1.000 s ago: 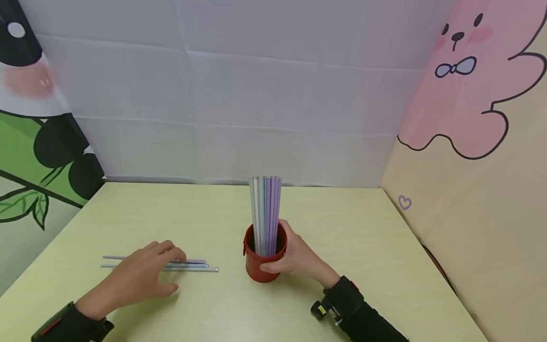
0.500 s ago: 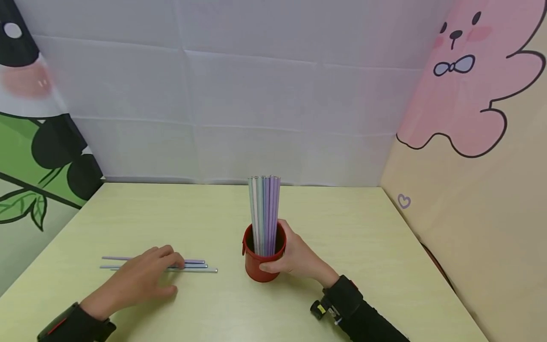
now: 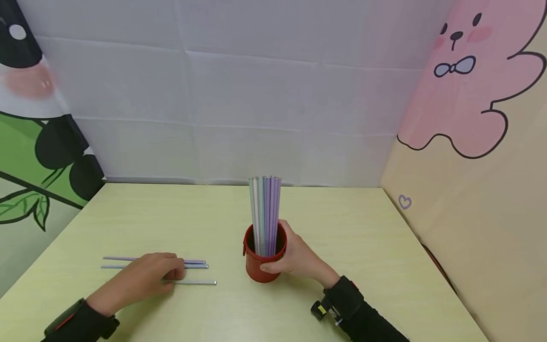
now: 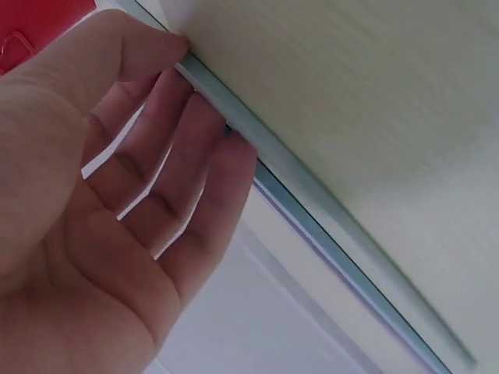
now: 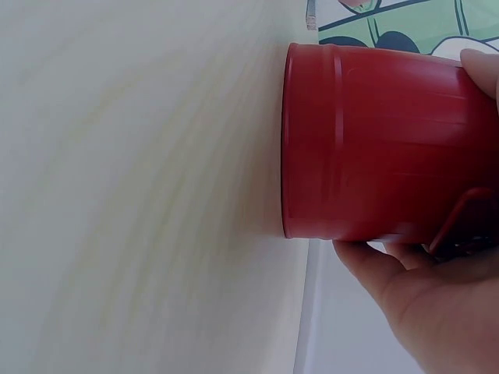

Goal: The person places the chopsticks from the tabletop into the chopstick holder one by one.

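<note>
My left hand (image 3: 147, 278) pinches a pale grey-green straw (image 3: 196, 282) between thumb and fingertips, low over the table at left. In the left wrist view this straw (image 4: 343, 220) runs diagonally from the fingertips. Just beyond the hand lie a blue straw (image 3: 196, 266) and a purple straw (image 3: 194, 261), partly covered by it. At the centre, my right hand (image 3: 301, 256) grips a small red bucket (image 3: 261, 273) by its right side. Several white, green-blue and purple straws (image 3: 266, 213) stand upright in the bucket. In the right wrist view the bucket (image 5: 390, 140) hides part of the fingers.
The pale wooden table (image 3: 342, 228) reaches back to a white cloth backdrop (image 3: 256, 95). At right, a beige panel with a pink bear drawing (image 3: 466, 104) borders the table. A panda-printed panel (image 3: 55, 142) borders the left side.
The left hand has closed thumb and fingers on the nearest straw and drawn it towards the front, apart from the other two. The right hand and bucket have stayed in place.
</note>
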Available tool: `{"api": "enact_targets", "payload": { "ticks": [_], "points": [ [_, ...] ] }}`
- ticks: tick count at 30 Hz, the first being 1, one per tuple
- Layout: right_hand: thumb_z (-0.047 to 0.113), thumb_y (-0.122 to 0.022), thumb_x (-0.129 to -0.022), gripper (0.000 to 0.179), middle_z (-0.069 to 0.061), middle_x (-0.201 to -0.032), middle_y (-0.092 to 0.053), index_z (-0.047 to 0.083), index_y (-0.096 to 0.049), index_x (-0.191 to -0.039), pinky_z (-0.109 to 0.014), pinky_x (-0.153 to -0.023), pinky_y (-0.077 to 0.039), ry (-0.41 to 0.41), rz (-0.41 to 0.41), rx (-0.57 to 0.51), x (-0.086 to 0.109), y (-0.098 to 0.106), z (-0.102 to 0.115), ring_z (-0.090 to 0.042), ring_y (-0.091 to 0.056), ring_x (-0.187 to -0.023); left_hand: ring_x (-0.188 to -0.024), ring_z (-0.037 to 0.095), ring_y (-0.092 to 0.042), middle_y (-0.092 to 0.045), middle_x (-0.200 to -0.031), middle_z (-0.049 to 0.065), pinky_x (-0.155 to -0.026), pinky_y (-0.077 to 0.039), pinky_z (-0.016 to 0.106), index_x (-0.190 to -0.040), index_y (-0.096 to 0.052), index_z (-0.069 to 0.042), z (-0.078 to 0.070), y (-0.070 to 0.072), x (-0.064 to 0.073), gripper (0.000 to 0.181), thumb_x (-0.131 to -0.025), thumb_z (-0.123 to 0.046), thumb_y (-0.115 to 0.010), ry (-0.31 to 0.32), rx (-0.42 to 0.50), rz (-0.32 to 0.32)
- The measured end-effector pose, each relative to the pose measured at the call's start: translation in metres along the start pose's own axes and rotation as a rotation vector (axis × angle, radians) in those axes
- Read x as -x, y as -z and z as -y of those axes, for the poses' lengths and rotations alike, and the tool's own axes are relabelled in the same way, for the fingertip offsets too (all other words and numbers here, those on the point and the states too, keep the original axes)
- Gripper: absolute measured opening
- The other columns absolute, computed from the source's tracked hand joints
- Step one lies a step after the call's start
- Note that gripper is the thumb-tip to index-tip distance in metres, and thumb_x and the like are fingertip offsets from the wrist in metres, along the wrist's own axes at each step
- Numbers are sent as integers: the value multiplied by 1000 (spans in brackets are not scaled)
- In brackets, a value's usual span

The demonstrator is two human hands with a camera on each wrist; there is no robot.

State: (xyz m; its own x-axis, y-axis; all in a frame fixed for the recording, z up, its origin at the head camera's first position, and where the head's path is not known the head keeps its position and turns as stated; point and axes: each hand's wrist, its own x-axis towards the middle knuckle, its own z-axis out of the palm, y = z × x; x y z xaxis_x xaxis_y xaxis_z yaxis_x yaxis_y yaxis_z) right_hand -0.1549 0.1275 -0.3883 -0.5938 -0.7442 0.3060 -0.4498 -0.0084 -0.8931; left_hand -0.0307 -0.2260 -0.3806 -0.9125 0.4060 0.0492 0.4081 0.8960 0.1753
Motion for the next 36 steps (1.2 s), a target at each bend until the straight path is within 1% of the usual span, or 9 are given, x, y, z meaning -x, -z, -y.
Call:
{"api": "enact_targets", "payload": {
  "ticks": [4, 8, 15, 18, 23, 26, 28, 32, 36],
  "points": [
    [7, -80, -73, 87, -7, -134, -48, 11, -26, -141, -41, -92, -47, -7, -4, -2, 0, 0, 1, -23, -49, -118, -68, 3, -43, -47, -74, -16, -60, -39, 24, -83, -55, -28, 0, 2, -3, 32, -72, -8, -77, -44, -4, 12],
    [8, -80, -74, 87, -8, -135, -47, 11, -26, -141, -41, -92, -47, 1, 4, -7, 0, 0, 0, -24, -49, -118, -66, 2, -45, -47, -74, -16, -58, -41, 21, -84, -55, -27, -4, 7, -7, 32, -72, -4, -74, -85, 3, -19],
    [7, -80, -74, 87, -8, -134, -46, 11, -25, -141, -40, -90, -49, 7, 3, -4, 1, -1, 2, -26, -47, -119, -67, 2, -49, -51, -76, -19, -57, -47, 19, -86, -55, -27, -23, 41, -22, 30, -71, -4, -67, -108, 17, -140],
    [7, -80, -74, 87, -8, -135, -46, 11, -25, -142, -41, -90, -49, 9, 6, -7, 1, 0, 3, -26, -47, -119, -68, 0, -52, -53, -78, -20, -57, -49, 19, -88, -54, -28, -35, 54, -29, 31, -72, -5, -68, -109, 71, -183],
    [7, -79, -74, 87, -8, -135, -46, 11, -24, -142, -41, -91, -48, 8, 14, -14, 1, 0, 4, -26, -47, -120, -70, -1, -57, -56, -81, -18, -59, -52, 20, -93, -55, -28, -59, 66, -44, 30, -78, -5, -68, -142, 228, -253],
    [8, -79, -75, 86, -8, -135, -46, 11, -25, -142, -40, -90, -48, 11, 15, -13, 2, 1, 3, -26, -47, -119, -70, 0, -59, -57, -83, -16, -61, -53, 21, -95, -56, -26, -72, 72, -56, 30, -79, -5, -69, -151, 295, -325],
    [8, -79, -75, 87, -8, -134, -46, 11, -24, -142, -40, -90, -49, 17, 14, -14, 2, 0, 1, -26, -48, -119, -69, 0, -59, -58, -83, -14, -62, -54, 21, -96, -57, -25, -80, 77, -66, 30, -78, -4, -70, -149, 319, -397],
    [12, -81, -74, 89, -3, -134, -46, 16, -24, -142, -38, -89, -49, 21, 13, -16, 0, 0, -10, -22, -48, -119, -71, 2, -60, -61, -82, -12, -63, -55, 22, -96, -57, -24, -95, 87, -83, 31, -78, -2, -68, -118, 379, -552],
    [19, -83, -73, 92, 5, -134, -46, 26, -23, -142, -35, -88, -50, 14, 8, -11, -3, -1, -27, -16, -47, -119, -75, 3, -60, -62, -85, -10, -66, -55, 24, -98, -58, -22, -108, 98, -98, 29, -80, -1, -67, -79, 437, -686]
  ]
}}
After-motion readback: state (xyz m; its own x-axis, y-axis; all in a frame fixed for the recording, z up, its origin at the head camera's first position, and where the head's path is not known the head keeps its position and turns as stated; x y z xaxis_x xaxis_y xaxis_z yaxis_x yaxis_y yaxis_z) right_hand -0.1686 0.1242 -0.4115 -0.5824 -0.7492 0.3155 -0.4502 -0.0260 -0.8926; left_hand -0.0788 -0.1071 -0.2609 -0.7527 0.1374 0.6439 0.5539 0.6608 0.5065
